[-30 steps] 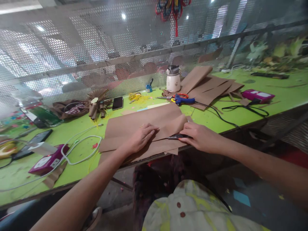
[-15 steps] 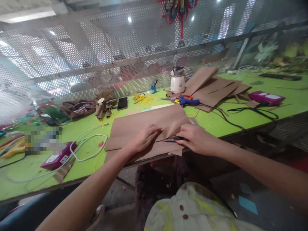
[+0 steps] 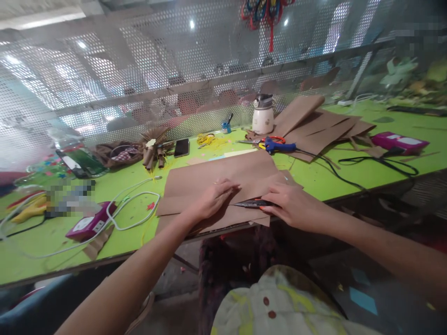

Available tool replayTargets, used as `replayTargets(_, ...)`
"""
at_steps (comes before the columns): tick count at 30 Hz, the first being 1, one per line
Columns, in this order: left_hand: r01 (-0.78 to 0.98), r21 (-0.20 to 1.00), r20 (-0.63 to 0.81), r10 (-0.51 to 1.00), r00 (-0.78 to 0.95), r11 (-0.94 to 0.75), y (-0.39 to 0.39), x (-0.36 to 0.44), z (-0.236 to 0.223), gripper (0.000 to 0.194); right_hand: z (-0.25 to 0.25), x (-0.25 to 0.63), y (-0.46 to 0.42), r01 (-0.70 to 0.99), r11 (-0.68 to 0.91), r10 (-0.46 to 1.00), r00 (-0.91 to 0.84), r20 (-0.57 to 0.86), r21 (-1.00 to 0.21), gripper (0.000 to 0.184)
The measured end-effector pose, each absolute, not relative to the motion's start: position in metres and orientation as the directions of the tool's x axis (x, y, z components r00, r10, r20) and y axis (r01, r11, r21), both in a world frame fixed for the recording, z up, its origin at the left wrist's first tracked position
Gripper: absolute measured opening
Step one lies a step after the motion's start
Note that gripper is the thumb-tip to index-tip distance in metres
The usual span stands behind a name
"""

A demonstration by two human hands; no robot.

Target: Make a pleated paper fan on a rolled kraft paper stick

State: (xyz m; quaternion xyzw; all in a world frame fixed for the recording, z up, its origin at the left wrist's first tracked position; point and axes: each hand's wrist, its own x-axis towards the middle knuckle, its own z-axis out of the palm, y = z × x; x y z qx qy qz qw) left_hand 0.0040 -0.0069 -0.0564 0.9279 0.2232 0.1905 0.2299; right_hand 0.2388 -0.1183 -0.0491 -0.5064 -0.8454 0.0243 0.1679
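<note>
A large sheet of brown kraft paper (image 3: 195, 179) lies near the front edge of the table, over another brown sheet whose corner sticks out below. My left hand (image 3: 219, 197) is on its middle, fingers together and bent against the paper beside the cut; the thumb is hidden. My right hand (image 3: 291, 204) is closed around a pair of scissors (image 3: 249, 204), their dark blades pointing left along the cut line toward my left hand. A little orange of the handle shows beneath the fingers. The paper bulges slightly above the blades.
Behind the paper lie a blue glue gun (image 3: 279, 145), orange-handled scissors (image 3: 249, 141), a phone (image 3: 182, 147) and a white bottle (image 3: 263, 116). More brown paper (image 3: 321, 132) is stacked to the right. A purple power strip (image 3: 91, 222) and white cable (image 3: 134, 228) sit left.
The scissors' blades look slightly more spread on the paper. Both hands keep nearly the same place on the sheet, while the whole view has shifted slightly.
</note>
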Motion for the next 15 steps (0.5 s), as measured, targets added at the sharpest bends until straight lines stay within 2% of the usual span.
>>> replayTargets(8, 0.308, 0.541, 0.253, 0.500, 0.828, -0.783, -0.008, 0.007, -0.054, 0.038, -0.047, 0.226, -0.105, 0.854, 0.490, 0.851, -0.426, 0.307, -0.175, 0.026)
replayTargets(13, 0.378, 0.569, 0.135, 0.537, 0.833, -0.730, -0.013, 0.011, -0.029, 0.039, -0.045, 0.238, -0.098, 0.804, 0.532, 0.839, -0.458, 0.295, -0.265, 0.025)
replayTargets(15, 0.444, 0.526, 0.108, 0.575, 0.811, -0.725, -0.011, 0.005, -0.018, 0.038, -0.045, 0.247, -0.095, 0.776, 0.556, 0.828, -0.483, 0.286, -0.298, 0.025)
